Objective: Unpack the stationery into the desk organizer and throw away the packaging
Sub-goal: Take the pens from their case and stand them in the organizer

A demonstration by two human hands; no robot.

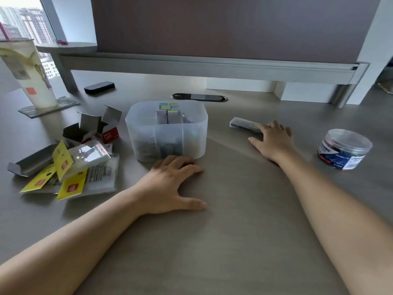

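**Both hands flat on the tabletop beside the organizer**

On the grey tabletop, near its middle, stands a translucent plastic organizer with rounded corners. Inside it, in a back compartment, small pastel blocks stand upright; darker items lie low in the front compartments, but they are too blurred to name.

Just in front of the organizer lies the left hand. Its fingers are spread and relaxed, the palm is down, and the fingertips are at the base of the organizer; it grasps nothing. The right hand rests further right, also palm down with loose fingers. Its fingertips touch the near end of a small flat pack with a clear wrapper, and I cannot tell whether they pinch it or only lie on it.

Left of the organizer is a heap of opened packaging: torn grey cardboard boxes, clear plastic bags and yellow labels. Right of the right hand, apart from it, stands a closed clear jar with a blue label.

At the far left a tall paper cup stands on a coaster. Behind, a small black object lies under the grey monitor shelf.
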